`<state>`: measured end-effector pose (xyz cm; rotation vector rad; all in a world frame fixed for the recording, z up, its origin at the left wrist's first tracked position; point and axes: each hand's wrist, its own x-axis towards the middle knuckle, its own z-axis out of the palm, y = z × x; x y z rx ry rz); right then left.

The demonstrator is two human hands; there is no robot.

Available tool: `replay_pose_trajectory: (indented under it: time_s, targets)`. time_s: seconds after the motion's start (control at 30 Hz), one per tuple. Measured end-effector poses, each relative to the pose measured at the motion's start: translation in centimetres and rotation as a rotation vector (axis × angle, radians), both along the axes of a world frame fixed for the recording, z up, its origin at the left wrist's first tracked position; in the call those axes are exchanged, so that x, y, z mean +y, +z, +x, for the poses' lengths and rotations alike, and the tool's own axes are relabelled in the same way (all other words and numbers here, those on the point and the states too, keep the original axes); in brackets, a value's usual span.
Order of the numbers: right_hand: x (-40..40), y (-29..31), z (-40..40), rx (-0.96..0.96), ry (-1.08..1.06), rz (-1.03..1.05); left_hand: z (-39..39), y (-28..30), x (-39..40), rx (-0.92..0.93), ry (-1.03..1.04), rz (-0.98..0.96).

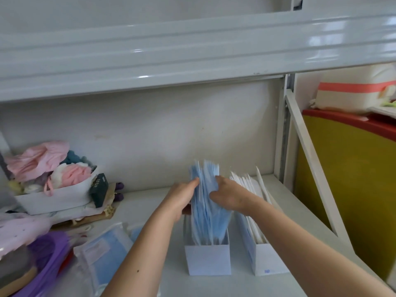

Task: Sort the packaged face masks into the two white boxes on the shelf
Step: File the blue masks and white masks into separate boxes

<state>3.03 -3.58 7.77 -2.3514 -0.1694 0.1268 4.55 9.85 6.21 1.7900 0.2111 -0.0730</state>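
Note:
Two white boxes stand side by side on the shelf. The left box (207, 261) holds an upright stack of blue packaged masks (206, 219). White packaged masks (246, 183) fill the right box (265, 259). My left hand (182, 197) presses the stack's left face with straight fingers. Against the stack's right face lies my right hand (228, 196), its thumb and fingers curled on the packets. A loose blue packaged mask (107, 249) lies flat at the lower left.
A white tray (53, 199) of pink and white cloth items sits at the back left, with a dark green box (99, 189) leaning on it. Purple items (47, 260) crowd the lower left. A metal shelf (150, 67) hangs overhead. A yellow panel (351, 179) stands right.

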Motion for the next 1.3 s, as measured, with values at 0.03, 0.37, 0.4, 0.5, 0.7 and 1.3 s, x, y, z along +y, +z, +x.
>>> replay_pose_trajectory:
  time_s: [0.03, 0.37, 0.4, 0.5, 0.7, 1.3]
  targets:
    - [0.1, -0.4, -0.1, 0.042, -0.003, 0.029, -0.1, -0.6, 0.1, 0.038, -0.011, 0.004]
    - [1.1, -0.6, 3.0, 0.19, -0.078, 0.08, 2.2, -0.7, -0.1, 0.146, -0.009, -0.004]
    - [1.1, -1.1, 3.4, 0.184, -0.083, 0.068, 2.6, -0.9, -0.2, 0.143, -0.013, 0.0]
    - [1.3, -3.2, 4.4, 0.175, -0.059, 0.058, 2.9, -2.0, -0.4, 0.124, -0.016, -0.003]
    - [1.5, -3.2, 4.7, 0.067, -0.023, -0.092, 3.6, -2.7, -0.2, -0.006, 0.006, -0.03]
    - [1.6, -5.4, 3.2, 0.083, -0.096, -0.171, 2.6, -5.4, 0.9, -0.09, 0.069, 0.368]
